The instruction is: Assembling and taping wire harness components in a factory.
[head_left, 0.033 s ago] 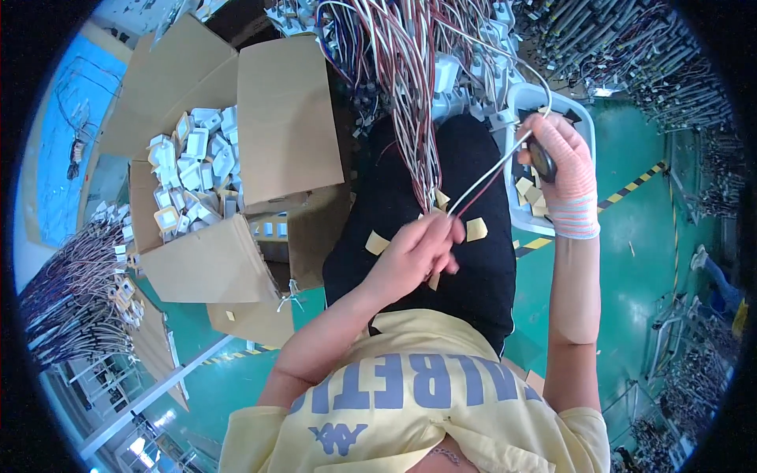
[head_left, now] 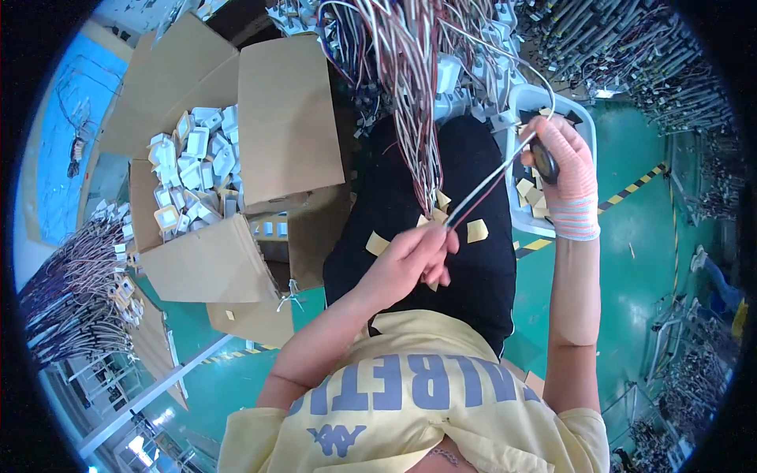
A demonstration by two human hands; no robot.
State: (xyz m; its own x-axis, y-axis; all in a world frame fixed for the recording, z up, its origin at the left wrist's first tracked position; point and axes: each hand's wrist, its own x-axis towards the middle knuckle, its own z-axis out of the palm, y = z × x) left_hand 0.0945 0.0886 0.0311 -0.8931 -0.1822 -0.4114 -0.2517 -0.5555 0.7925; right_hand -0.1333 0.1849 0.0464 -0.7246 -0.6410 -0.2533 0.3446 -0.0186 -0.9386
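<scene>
My left hand (head_left: 422, 254) is over my lap, its thumb and fingers closed on the ends of a thin white and red wire pair (head_left: 482, 189). From there the pair slants up to my right hand (head_left: 564, 154), which wears a pale striped glove. Thumb and forefinger of that hand pinch the pair, and a dark rounded object (head_left: 544, 162) sits in its palm; its kind I cannot make out. Beyond my hand the wire loops back toward the far side. A thick bundle of red and white wires (head_left: 406, 102) hangs onto my black trousers, among small tan pieces (head_left: 477, 230).
At left stands an open cardboard box (head_left: 201, 264) full of small white plastic housings (head_left: 193, 169). A white bin (head_left: 589, 189) with tan and black pieces is under my right hand. Wire bundles (head_left: 75, 288) and dark cable stacks (head_left: 631, 47) lie around the green floor (head_left: 623, 260).
My left hand has drawn slightly down and to the left, and the wire pair now runs straighter and closer together. My right hand has barely shifted.
</scene>
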